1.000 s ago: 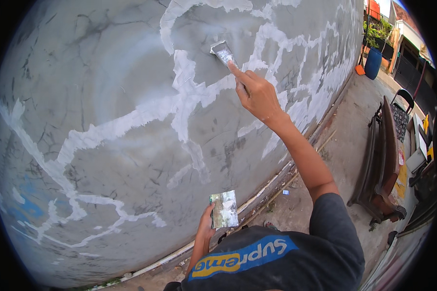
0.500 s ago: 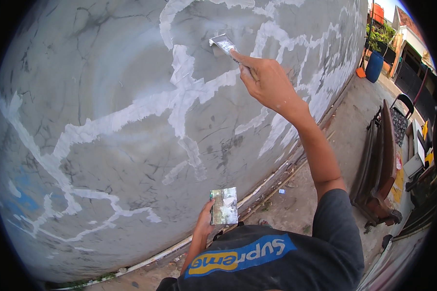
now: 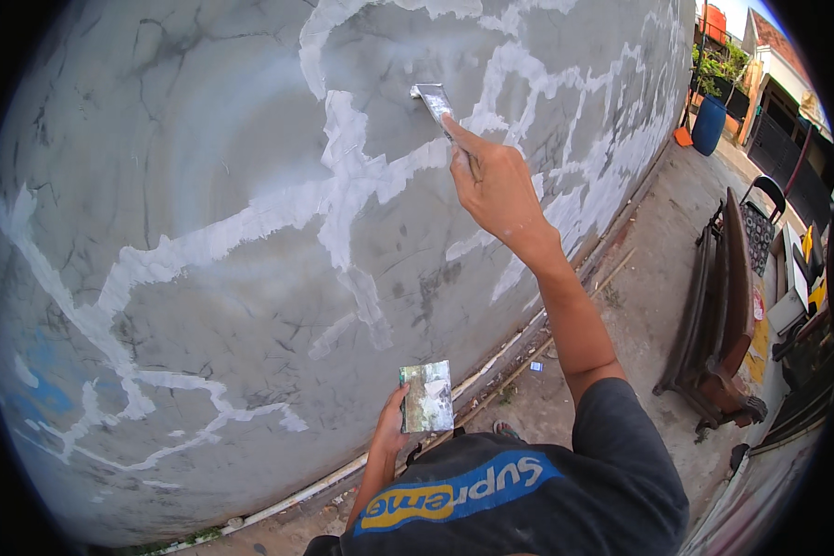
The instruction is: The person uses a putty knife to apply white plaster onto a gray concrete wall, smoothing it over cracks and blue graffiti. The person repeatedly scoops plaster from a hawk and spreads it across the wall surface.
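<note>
My right hand point(image 3: 502, 190) is closed round the handle of a putty knife point(image 3: 435, 104), its index finger stretched along the blade. A bit of white filler sits at the blade's corner, up against or very close to the grey wall point(image 3: 250, 120). White patches of filler point(image 3: 347, 167) run in branching strips over the wall's dark cracks. Lower down, in front of my body, my left hand point(image 3: 390, 422) grips a flat rectangular board point(image 3: 426, 397) by its left edge. The board's face is smeared with whitish filler.
A pale pipe point(image 3: 320, 479) runs along the wall's foot. At the right stand a dark wooden bench point(image 3: 727, 315), a black chair point(image 3: 764, 213) and piled household items. Farther off is a blue barrel point(image 3: 710, 125) beside an orange dustpan-like object point(image 3: 683, 137).
My right hand and the putty knife have moved slightly down, and the blade stands more upright. My right arm has swung a little left. The left hand and board have barely shifted.
</note>
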Available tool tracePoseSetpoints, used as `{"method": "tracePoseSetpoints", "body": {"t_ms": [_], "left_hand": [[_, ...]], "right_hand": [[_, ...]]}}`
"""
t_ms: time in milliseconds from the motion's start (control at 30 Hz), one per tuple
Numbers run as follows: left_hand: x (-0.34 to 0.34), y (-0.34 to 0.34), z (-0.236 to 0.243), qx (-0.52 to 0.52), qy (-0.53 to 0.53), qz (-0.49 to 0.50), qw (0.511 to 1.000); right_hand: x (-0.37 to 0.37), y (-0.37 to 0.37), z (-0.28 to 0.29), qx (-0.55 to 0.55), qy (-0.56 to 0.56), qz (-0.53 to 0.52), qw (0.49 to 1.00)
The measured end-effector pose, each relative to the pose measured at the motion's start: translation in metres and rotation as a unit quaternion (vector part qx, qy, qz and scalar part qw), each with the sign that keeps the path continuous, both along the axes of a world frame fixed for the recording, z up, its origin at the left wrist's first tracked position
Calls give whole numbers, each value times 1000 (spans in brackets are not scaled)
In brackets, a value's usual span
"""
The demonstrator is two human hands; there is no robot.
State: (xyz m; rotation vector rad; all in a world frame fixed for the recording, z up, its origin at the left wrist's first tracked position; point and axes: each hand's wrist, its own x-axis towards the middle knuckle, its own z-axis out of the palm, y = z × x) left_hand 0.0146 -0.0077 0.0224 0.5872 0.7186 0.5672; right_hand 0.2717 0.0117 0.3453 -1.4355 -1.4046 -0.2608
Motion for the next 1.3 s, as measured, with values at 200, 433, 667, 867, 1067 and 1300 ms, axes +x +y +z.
{"method": "tracePoseSetpoints", "body": {"t_ms": [200,433,667,867,1067,1300], "left_hand": [[-6,2,1,-14,7,3,1000],[-3,6,5,-25,-4,-1,1000],[-8,6,0,-23,17,0,1000],[-7,11,-2,-29,1,-12,1000],[-10,20,-15,-18,8,13,1000],[-14,22,-17,-10,17,12,1000]], "right_hand": [[-8,-16,-11,-55,-11,22,998],[-12,-2,-3,5,17,-10,1000],[-9,-21,-10,-66,-5,19,998],[-6,3,-7,16,65,-14,998],[-17,-8,-28,27,10,8,1000],[5,34,-64,109,-61,1,992]]}}
